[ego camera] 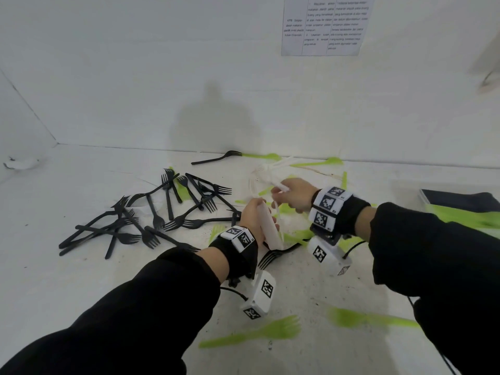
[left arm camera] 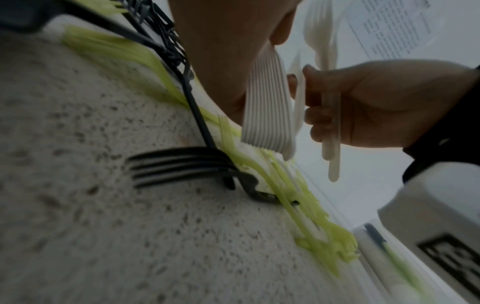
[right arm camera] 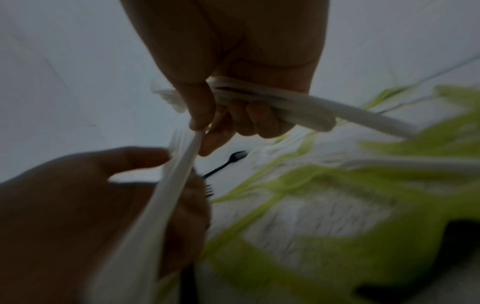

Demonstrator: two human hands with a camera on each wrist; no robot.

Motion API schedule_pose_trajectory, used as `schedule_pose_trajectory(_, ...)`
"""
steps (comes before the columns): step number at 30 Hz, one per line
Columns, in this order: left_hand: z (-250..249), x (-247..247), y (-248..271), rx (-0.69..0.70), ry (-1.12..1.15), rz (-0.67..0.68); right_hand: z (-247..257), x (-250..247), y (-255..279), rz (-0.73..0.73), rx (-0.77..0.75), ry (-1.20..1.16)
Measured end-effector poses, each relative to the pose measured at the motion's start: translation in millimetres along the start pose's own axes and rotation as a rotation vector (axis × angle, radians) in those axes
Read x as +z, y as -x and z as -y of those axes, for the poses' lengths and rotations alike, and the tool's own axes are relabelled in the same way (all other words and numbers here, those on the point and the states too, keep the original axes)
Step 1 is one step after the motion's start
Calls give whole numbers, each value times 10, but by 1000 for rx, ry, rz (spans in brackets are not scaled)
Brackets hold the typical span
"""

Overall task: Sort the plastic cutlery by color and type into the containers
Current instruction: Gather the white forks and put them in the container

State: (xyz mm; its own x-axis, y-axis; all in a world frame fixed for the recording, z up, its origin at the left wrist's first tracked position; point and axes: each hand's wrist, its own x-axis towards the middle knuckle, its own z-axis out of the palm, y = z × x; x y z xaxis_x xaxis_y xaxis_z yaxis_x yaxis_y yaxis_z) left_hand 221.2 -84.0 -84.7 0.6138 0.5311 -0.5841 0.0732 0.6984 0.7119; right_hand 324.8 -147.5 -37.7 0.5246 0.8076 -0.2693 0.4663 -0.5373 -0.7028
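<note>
My left hand (ego camera: 257,217) grips a thick stack of white plastic cutlery (ego camera: 270,231), whose stacked handles (left arm camera: 267,111) show edge-on in the left wrist view. My right hand (ego camera: 293,194) holds a few white forks (left arm camera: 330,115) in its curled fingers and pinches one more white piece (right arm camera: 182,168) between thumb and forefinger, close to the left hand's stack. Black forks (ego camera: 151,209) lie heaped on the table to the left. Green forks (ego camera: 254,334) and other green cutlery (ego camera: 297,236) are scattered under and around the hands.
A clear container (ego camera: 460,207) holding green and black cutlery stands at the right edge. A single black fork (ego camera: 216,157) and green pieces (ego camera: 319,163) lie by the back wall. A printed sheet (ego camera: 324,25) hangs on the wall. One black fork (left arm camera: 187,166) lies just below my left hand.
</note>
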Motion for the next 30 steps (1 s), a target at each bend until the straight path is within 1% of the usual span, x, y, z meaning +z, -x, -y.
schedule_pose_trajectory(3, 33, 7, -14, 20, -9, -6, 9, 172, 53, -8, -10, -51)
schedule_pose_trajectory(5, 37, -5, -17, 29, -8, -5, -26, 218, 64, -50, -29, -129)
schedule_pose_trajectory(7, 30, -23, -10, 6, 5, 7, -58, 247, 70, -99, -29, -178)
schedule_pose_trajectory(11, 53, -45, -39, -12, -13, 29, -85, 308, 90, -144, -35, -155)
schedule_pose_trajectory(14, 100, -26, -35, 17, -41, 79, -100, 349, 123, -181, -9, -145)
schedule_pose_trajectory(16, 112, -3, -16, 39, -60, 95, -82, 356, 144, -147, 15, -143)
schedule_pose_trajectory(18, 121, 2, -12, 71, -90, 62, -51, 361, 153, -97, 42, -186)
schedule_pose_trajectory(20, 199, -43, -165, 60, -125, -17, -28, 377, 159, -80, 102, -289)
schedule_pose_trajectory(21, 244, -83, -264, 56, -112, -36, -30, 385, 163, -84, 115, -306)
schedule_pose_trajectory(22, 254, -105, -297, 69, -90, -46, -42, 401, 163, -93, 111, -287)
schedule_pose_trajectory(25, 183, -97, -200, 97, -47, -31, -102, 461, 178, -72, 40, -117)
schedule_pose_trajectory(27, 163, -78, -154, 146, -32, -20, -135, 488, 185, -88, 2, -18)
schedule_pose_trajectory(30, 171, -86, -128, 149, -4, 25, -134, 503, 213, -65, 13, 27)
